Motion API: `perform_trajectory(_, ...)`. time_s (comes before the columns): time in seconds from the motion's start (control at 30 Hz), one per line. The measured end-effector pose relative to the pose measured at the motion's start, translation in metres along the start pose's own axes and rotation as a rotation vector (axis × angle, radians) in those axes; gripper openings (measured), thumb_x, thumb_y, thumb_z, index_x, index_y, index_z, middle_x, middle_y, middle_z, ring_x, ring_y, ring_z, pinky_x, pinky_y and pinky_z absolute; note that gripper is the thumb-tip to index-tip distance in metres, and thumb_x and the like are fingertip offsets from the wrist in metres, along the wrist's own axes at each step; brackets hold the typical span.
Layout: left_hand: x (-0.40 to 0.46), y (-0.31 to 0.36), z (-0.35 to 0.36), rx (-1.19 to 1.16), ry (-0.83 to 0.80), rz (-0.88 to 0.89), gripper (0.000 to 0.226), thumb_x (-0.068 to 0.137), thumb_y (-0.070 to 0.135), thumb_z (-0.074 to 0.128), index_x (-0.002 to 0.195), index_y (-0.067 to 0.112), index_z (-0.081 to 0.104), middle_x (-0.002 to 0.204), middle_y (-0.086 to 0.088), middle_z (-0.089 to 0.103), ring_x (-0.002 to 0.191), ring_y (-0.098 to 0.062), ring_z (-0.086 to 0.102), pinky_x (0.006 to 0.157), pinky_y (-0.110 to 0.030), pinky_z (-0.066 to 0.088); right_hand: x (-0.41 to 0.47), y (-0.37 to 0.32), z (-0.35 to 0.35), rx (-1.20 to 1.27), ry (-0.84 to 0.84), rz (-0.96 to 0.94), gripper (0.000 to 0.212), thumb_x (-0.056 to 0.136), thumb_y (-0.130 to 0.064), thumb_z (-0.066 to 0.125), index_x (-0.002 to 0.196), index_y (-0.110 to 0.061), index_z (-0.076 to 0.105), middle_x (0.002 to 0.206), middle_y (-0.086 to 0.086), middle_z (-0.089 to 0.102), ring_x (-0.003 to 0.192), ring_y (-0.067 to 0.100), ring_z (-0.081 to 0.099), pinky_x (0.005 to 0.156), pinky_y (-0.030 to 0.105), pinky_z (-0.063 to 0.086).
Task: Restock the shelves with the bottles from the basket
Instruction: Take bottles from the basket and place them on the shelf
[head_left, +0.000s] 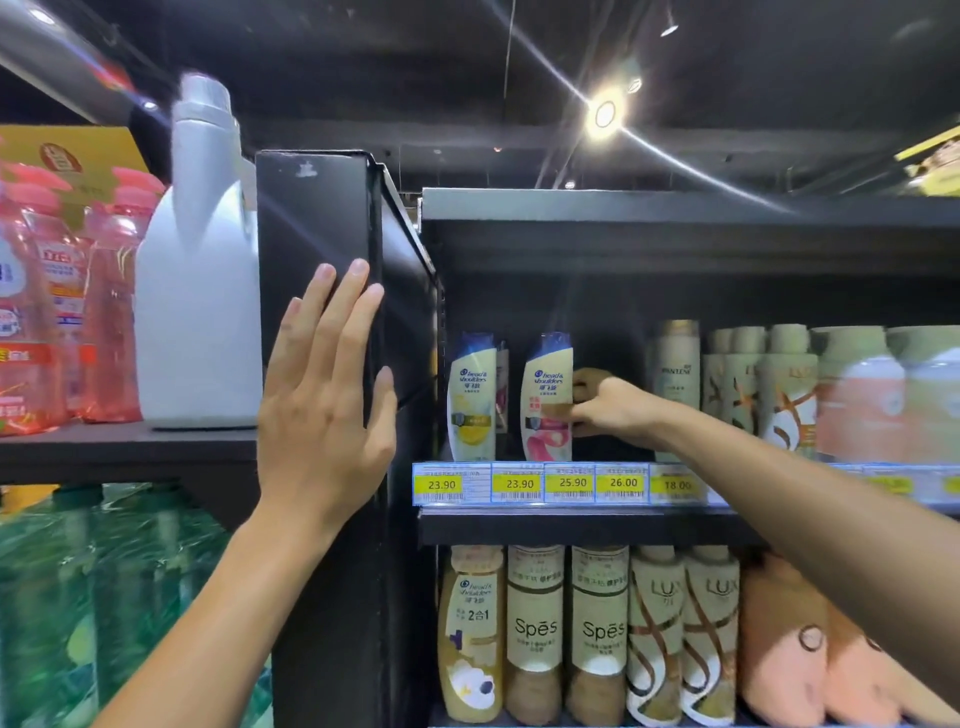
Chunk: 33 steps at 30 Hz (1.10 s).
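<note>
The right hand (608, 410) held the pink-labelled shampoo bottle (546, 397) upright on the shelf (571, 525), its grip narrow around the bottle's side. The left hand (322, 400) lay flat, grip wide, against the black upright panel (311, 208).

Black metal shelving (675, 208) stands under a dark ceiling (363, 52), where a round spotlight (605, 113) glares brightly.

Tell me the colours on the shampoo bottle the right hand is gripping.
The shampoo bottle in the right hand is white with a blue top and pink lower label, seen in the head view.
</note>
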<state>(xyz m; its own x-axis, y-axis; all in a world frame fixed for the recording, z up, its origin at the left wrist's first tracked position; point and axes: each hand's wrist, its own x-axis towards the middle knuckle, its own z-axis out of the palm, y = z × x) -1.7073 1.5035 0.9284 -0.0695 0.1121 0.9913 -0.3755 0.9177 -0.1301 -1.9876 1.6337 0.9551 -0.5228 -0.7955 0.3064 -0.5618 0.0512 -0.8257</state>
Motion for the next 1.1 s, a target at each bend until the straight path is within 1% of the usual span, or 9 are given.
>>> perform_trajectory(0.1,0.0,0.0,0.0,-0.007,-0.004,-0.001,0.066,0.092,0.004,0.059,0.154,0.004,0.035,0.165,-0.008,0.027,0.156,-0.026,0.017,0.125,-0.052,0.02,0.003,0.003,0.0,0.02,-0.006,0.023,0.045,0.092,0.001,0.067,0.132,-0.007,0.048,0.112,0.006,0.071,0.098,0.016,0.07,0.069,0.024,0.061)
perform_trajectory(0.23,0.0,0.001,0.0,-0.006,-0.005,-0.003,0.066,0.092,0.004,0.059,0.153,0.004,0.036,0.165,-0.008,0.028,0.156,-0.026,0.017,0.125,-0.051,0.02,0.005,0.003,-0.006,-0.235,-0.101,0.032,0.034,0.094,-0.016,0.07,0.126,-0.013,0.06,0.119,0.008,0.072,0.102,0.022,0.072,0.088,0.036,0.061)
perform_trajectory(0.4,0.0,0.002,0.0,-0.006,0.003,-0.011,0.067,0.091,0.003,0.06,0.154,0.004,0.036,0.165,-0.007,0.028,0.156,-0.026,0.017,0.125,-0.051,0.019,0.008,0.006,-0.004,-0.413,-0.153,0.066,0.031,0.092,-0.03,0.071,0.12,-0.016,0.068,0.112,0.001,0.074,0.088,0.014,0.074,0.08,0.028,0.061)
perform_trajectory(0.5,0.001,0.002,0.0,0.001,0.002,-0.012,0.068,0.09,0.003,0.06,0.154,0.004,0.035,0.165,-0.008,0.028,0.156,-0.025,0.016,0.125,-0.051,0.019,0.026,0.018,-0.003,-0.545,-0.121,0.094,0.033,0.092,-0.039,0.07,0.118,-0.019,0.07,0.115,0.001,0.075,0.093,0.016,0.074,0.09,0.035,0.059)
perform_trajectory(0.63,0.001,0.003,0.0,-0.001,0.002,-0.013,0.069,0.09,0.003,0.06,0.154,0.005,0.036,0.165,-0.007,0.028,0.156,-0.024,0.016,0.126,-0.051,0.018,0.037,0.019,-0.001,-0.774,-0.126,0.167,0.028,0.099,-0.029,0.058,0.117,-0.01,0.067,0.116,0.003,0.072,0.098,0.017,0.07,0.098,0.037,0.054)
perform_trajectory(0.8,0.002,0.003,0.0,0.007,-0.009,-0.018,0.069,0.089,0.003,0.06,0.153,0.005,0.035,0.165,-0.006,0.027,0.156,-0.025,0.016,0.125,-0.051,0.018,-0.001,-0.019,0.0,-0.828,-0.205,0.111,0.05,0.094,-0.057,0.055,0.121,-0.016,0.064,0.102,-0.005,0.069,0.09,0.013,0.066,0.093,0.031,0.049)
perform_trajectory(0.83,0.003,0.003,-0.001,0.015,-0.018,-0.017,0.07,0.088,0.004,0.059,0.154,0.005,0.035,0.166,-0.006,0.026,0.156,-0.025,0.015,0.126,-0.051,0.017,-0.012,-0.027,-0.002,-0.858,-0.186,0.079,0.053,0.091,-0.064,0.054,0.113,-0.017,0.063,0.098,-0.005,0.069,0.088,0.013,0.065,0.09,0.031,0.049)
perform_trajectory(0.93,0.002,0.004,-0.004,0.05,-0.073,-0.025,0.074,0.088,0.007,0.059,0.156,0.007,0.03,0.168,-0.006,0.02,0.157,-0.026,0.01,0.126,-0.052,0.014,-0.048,-0.044,-0.016,-0.899,-0.026,-0.119,0.079,0.079,-0.08,0.052,0.124,-0.016,0.063,0.112,-0.001,0.072,0.098,0.017,0.068,0.096,0.038,0.052)
perform_trajectory(1.1,-0.037,0.017,-0.015,0.07,-0.213,-0.056,0.079,0.091,0.017,0.061,0.159,0.01,0.022,0.17,-0.01,0.009,0.158,-0.031,0.0,0.125,-0.057,0.005,-0.153,-0.032,-0.008,-0.619,0.164,-0.606,0.046,0.09,-0.047,0.064,0.13,-0.025,0.062,0.123,-0.014,0.068,0.112,0.0,0.062,0.102,0.026,0.049)
